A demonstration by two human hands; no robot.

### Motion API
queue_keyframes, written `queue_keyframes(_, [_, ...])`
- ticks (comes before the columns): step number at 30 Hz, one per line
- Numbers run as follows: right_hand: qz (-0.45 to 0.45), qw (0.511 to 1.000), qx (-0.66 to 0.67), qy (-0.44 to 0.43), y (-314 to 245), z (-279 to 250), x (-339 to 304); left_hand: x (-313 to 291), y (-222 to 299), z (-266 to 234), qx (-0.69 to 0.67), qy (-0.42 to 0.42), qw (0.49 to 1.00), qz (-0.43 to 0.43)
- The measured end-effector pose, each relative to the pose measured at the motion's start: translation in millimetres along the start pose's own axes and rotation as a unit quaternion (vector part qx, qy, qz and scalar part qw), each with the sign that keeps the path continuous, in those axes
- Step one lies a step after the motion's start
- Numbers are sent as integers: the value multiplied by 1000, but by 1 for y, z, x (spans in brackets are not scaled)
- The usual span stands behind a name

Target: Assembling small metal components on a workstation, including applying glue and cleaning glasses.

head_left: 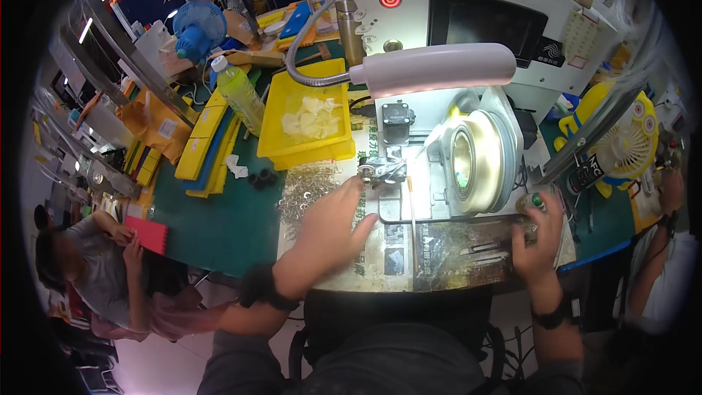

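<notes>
The person's left forearm [247, 318] slants inward, its hand [330, 218] stretched forward with thumb spread from fingers; the right hand [539, 243] points ahead, fingers bent, thumb apart.

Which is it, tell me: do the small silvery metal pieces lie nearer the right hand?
No, the metal pieces lie beside the left hand, far from the right hand.

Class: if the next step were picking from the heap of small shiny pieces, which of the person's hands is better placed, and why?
Probably the left. The left hand is right beside the heap of small shiny pieces; the right hand is farther off, past the round wheel, near a green-topped container.
</notes>
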State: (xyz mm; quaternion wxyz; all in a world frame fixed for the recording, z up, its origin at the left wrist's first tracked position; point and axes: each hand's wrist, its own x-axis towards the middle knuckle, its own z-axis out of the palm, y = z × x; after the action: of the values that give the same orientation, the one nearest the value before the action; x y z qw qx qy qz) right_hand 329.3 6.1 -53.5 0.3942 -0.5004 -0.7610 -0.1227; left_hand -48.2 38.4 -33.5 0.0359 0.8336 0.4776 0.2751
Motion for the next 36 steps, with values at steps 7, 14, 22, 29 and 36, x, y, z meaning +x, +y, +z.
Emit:
queue_keyframes(7, [-112,880,371,-274,-69,-23,-43,-95,36,-42,-290,-202,933,70])
queue_keyframes(14, [88,924,-27,-370,25,90,-190,-251,-76,102,-10,-294,927,-232])
queue_keyframes(22, [157,910,-84,-375,59,107,-178,-206,-140,121,104,-139,953,-250])
queue_keyframes(29, [178,902,-82,-383,75,111,-159,-154,-156,142,96,-143,949,-263])
queue_keyframes(36, [165,898,-65,-403,69,107,-168,-175,-143,133,78,-144,947,-276])
